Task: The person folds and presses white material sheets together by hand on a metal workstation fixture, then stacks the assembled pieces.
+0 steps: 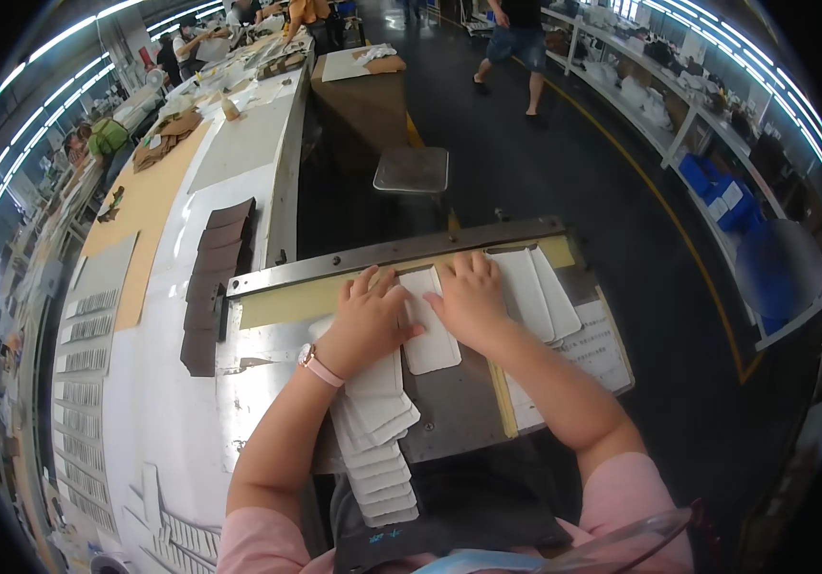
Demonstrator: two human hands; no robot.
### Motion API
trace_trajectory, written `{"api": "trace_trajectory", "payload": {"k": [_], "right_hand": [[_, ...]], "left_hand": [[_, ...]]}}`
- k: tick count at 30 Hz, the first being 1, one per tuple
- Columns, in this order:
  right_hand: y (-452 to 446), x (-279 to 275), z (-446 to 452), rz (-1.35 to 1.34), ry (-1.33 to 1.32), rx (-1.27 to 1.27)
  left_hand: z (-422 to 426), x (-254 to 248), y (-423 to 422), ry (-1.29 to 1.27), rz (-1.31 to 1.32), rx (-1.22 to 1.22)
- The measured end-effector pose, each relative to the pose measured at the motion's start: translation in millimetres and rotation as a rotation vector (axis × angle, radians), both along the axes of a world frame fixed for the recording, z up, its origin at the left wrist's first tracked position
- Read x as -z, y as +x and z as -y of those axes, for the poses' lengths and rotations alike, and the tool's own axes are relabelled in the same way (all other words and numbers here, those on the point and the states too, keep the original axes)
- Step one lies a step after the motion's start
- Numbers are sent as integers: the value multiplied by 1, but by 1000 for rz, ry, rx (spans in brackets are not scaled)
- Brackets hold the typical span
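Observation:
A white rounded panel (433, 337), of a material I cannot make out, lies on a metal work plate (468, 402) between my hands. My left hand (365, 320) rests with fingers spread at the panel's left edge, its thumb on the panel. My right hand (471, 301) lies flat on the other side, thumb at the panel's right edge. Fingertips of both hands reach near a metal bar (401, 251) along the plate's far edge. Below my left hand, a fanned row of white panels (382, 469) hangs toward my lap. More white panels (537, 297) overlap right of my right hand.
Brown pieces (212, 277) overlap on the long white table (167, 383) to the left. A printed sheet (588, 359) lies at the plate's right. Beyond stand a stool (413, 170), shelves with blue bins (731, 203), and a walking person (516, 48).

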State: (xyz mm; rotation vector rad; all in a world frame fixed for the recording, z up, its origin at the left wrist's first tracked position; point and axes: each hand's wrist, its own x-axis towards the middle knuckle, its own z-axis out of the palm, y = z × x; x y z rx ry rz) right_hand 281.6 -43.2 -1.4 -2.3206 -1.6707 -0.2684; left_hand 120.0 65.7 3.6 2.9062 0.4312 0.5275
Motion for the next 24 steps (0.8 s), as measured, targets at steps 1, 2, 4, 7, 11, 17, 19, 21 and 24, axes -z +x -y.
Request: {"api": "trace_trajectory", "payload": {"k": [1,2,4,7,11,17,19,21,24], "right_hand": [[-3,-12,3,-76,-80,14],[-4,-18,4,-152,-160,28],[-10,-13,8,-204,-73,-84],[-3,-5,7,-352,-18,-183],[34,-29,30,-393,109,-61],[45,-36,31,-108,124,65],[21,-27,20,-450,49,-164],[-12,-27,16,-909,-24,-285],[-34,-12,10,-970,133,-400]], "left_hand": [[-2,3,-1,-18,39,9],[-4,5,-3,-36,77,18],[-14,5,-6,-101,172,-24],[-31,-4,-17,-354,97,-140],[-48,0,-27,-464,60,-179],[-46,3,-24,-315,77,-248],[-49,10,-20,-270,96,-244],[-51,15,-18,-249,98,-241],[-36,-9,-10,-478,136,-262]]}}
